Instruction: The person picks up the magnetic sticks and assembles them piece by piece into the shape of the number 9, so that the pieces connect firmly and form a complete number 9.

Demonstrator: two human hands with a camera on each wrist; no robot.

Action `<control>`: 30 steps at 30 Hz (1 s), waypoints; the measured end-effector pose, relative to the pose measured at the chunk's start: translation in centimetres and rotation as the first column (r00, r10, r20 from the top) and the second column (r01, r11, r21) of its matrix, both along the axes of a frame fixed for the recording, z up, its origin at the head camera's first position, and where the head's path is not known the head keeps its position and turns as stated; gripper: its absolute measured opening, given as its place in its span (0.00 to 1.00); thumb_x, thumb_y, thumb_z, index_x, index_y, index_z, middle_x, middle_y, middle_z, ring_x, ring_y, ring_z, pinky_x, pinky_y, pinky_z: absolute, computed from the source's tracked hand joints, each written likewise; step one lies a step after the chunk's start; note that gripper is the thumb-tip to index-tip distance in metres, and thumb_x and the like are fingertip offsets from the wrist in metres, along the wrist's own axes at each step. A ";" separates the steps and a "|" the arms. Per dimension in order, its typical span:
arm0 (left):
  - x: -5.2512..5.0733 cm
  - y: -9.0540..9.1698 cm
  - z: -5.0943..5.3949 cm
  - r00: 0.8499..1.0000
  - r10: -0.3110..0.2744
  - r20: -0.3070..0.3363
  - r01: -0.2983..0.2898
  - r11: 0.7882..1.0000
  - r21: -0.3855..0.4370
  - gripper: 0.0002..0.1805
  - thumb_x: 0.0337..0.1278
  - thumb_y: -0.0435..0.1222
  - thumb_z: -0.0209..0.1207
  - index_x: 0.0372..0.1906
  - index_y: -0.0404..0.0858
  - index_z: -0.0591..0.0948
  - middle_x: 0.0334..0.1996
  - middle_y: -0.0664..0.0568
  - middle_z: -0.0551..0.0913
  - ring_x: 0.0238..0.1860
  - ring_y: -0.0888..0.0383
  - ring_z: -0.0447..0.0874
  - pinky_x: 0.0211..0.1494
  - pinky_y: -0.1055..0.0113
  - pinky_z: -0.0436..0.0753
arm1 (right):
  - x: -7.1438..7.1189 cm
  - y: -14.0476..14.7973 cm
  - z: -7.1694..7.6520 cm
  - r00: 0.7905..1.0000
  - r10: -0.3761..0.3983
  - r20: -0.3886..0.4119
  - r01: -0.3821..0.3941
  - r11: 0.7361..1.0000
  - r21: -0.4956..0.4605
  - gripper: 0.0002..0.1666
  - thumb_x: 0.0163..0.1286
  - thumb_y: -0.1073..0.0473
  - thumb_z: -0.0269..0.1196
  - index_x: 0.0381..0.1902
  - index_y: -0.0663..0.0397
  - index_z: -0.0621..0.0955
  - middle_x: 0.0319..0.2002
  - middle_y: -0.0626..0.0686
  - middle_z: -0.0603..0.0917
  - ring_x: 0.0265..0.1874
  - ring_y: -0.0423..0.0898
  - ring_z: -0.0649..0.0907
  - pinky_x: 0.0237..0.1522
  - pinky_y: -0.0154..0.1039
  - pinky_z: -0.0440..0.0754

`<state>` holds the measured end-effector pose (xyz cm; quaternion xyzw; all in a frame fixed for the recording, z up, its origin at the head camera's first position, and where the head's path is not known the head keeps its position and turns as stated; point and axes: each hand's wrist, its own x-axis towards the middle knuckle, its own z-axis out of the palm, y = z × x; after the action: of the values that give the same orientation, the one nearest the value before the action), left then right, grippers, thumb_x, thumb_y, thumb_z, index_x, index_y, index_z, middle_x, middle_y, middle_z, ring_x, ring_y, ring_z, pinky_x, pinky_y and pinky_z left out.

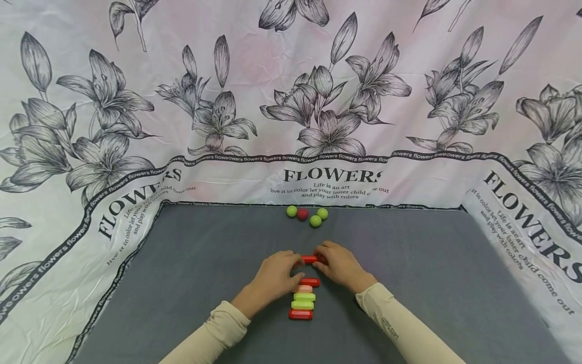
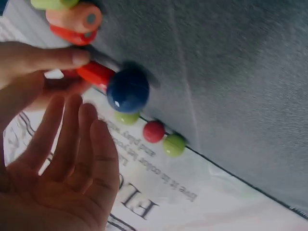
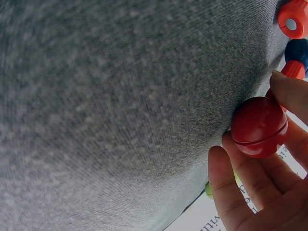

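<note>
A red toy rod (image 1: 309,259) lies crosswise between the two hands, with a dark blue ball (image 2: 127,91) at its left end and a red ball (image 3: 259,126) at its right end. My right hand (image 1: 340,264) grips the red ball end, thumb near the rod and fingers around the ball. Around the blue ball end, my left hand (image 1: 275,274) has its fingers loosely extended, apart from the ball; its thumb (image 2: 62,58) overlaps the rod in the left wrist view, and contact is unclear. Just nearer the body lies another red rod (image 1: 310,282).
Below that rod, a peach rod (image 1: 303,289), two yellow-green rods (image 1: 304,297) and a red rod (image 1: 300,314) form a column on the grey tabletop (image 1: 204,253). By the back wall, several green balls (image 1: 316,221) sit around a red ball (image 1: 302,214). Flower-printed cloth (image 1: 227,177) borders the table.
</note>
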<state>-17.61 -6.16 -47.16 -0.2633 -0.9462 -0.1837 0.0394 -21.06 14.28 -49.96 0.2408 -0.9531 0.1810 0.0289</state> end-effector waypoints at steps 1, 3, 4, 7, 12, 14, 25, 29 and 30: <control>0.1 0.2 -0.1 1.000 -0.029 0.003 0.029 0.999 -0.029 0.09 0.59 0.41 0.68 0.42 0.44 0.87 0.33 0.55 0.84 0.32 0.61 0.79 0.34 0.68 0.80 | 0.0 0.0 0.0 1.000 -0.002 -0.002 0.002 1.000 -0.001 0.10 0.65 0.54 0.70 0.41 0.50 0.85 0.35 0.49 0.81 0.29 0.41 0.74 0.33 0.40 0.75; 0.2 0.5 -0.5 0.997 -0.073 -0.002 0.072 0.993 -0.089 0.06 0.58 0.39 0.67 0.40 0.44 0.87 0.31 0.56 0.84 0.31 0.62 0.79 0.33 0.69 0.80 | 0.0 0.1 0.0 1.000 -0.006 -0.003 0.006 1.000 -0.004 0.10 0.65 0.54 0.70 0.41 0.50 0.85 0.34 0.48 0.80 0.29 0.41 0.74 0.33 0.39 0.74; 0.2 0.7 -0.7 0.996 -0.087 -0.010 0.086 0.989 -0.117 0.05 0.58 0.38 0.67 0.39 0.44 0.87 0.31 0.56 0.84 0.31 0.62 0.79 0.33 0.69 0.80 | 0.0 0.1 0.0 1.000 -0.006 -0.003 0.006 1.000 -0.005 0.10 0.65 0.54 0.71 0.40 0.50 0.85 0.34 0.48 0.80 0.29 0.41 0.74 0.33 0.39 0.74; 0.1 0.9 -1.1 0.995 -0.097 0.001 0.096 0.983 -0.155 0.04 0.57 0.37 0.67 0.37 0.45 0.87 0.30 0.57 0.84 0.29 0.63 0.79 0.32 0.69 0.80 | 0.1 0.1 0.1 1.000 -0.005 0.002 0.005 1.000 -0.009 0.10 0.65 0.54 0.71 0.40 0.51 0.85 0.33 0.48 0.80 0.28 0.41 0.73 0.32 0.38 0.72; -0.5 0.7 -1.6 0.990 -0.081 0.115 0.095 0.987 -0.129 0.04 0.59 0.39 0.67 0.39 0.46 0.88 0.29 0.59 0.83 0.29 0.65 0.77 0.32 0.71 0.77 | 0.2 0.1 0.2 1.000 0.001 0.002 -0.001 1.000 -0.004 0.10 0.65 0.54 0.71 0.41 0.51 0.85 0.33 0.48 0.80 0.29 0.41 0.73 0.32 0.38 0.73; -0.8 0.5 -1.7 0.980 -0.077 0.185 0.094 0.992 -0.086 0.05 0.60 0.40 0.67 0.40 0.46 0.88 0.30 0.60 0.84 0.29 0.66 0.76 0.32 0.71 0.76 | 0.1 0.1 0.2 1.000 0.003 0.003 -0.003 1.000 -0.001 0.10 0.65 0.54 0.71 0.41 0.51 0.85 0.33 0.48 0.80 0.29 0.41 0.73 0.33 0.38 0.73; -0.7 0.8 -1.6 0.978 -0.090 0.190 0.099 0.994 -0.040 0.06 0.62 0.37 0.65 0.42 0.43 0.86 0.37 0.55 0.86 0.33 0.62 0.80 0.36 0.68 0.80 | 0.0 0.2 0.1 1.000 0.019 -0.022 -0.019 1.000 0.002 0.10 0.65 0.53 0.70 0.40 0.51 0.85 0.34 0.49 0.80 0.28 0.41 0.74 0.32 0.39 0.74; -0.8 1.6 -1.8 0.980 -0.097 0.172 0.108 0.992 -0.060 0.09 0.61 0.39 0.65 0.45 0.43 0.86 0.40 0.56 0.87 0.37 0.62 0.81 0.40 0.67 0.82 | 0.0 0.2 -0.1 0.999 0.020 -0.038 -0.020 1.000 0.000 0.10 0.65 0.54 0.71 0.40 0.51 0.85 0.33 0.49 0.80 0.28 0.42 0.74 0.32 0.40 0.75; -0.8 1.8 -1.8 0.980 -0.095 0.175 0.107 0.992 -0.064 0.09 0.61 0.39 0.66 0.45 0.44 0.86 0.39 0.56 0.87 0.36 0.62 0.81 0.39 0.68 0.81 | 0.0 0.2 -0.1 0.999 0.019 -0.039 -0.019 1.000 0.000 0.10 0.64 0.54 0.71 0.40 0.51 0.85 0.34 0.49 0.81 0.28 0.42 0.75 0.32 0.40 0.75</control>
<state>-18.43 -4.39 -48.99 -0.2955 -0.9376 -0.1726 -0.0613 -21.09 14.44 -50.11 0.2532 -0.9501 0.1765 0.0461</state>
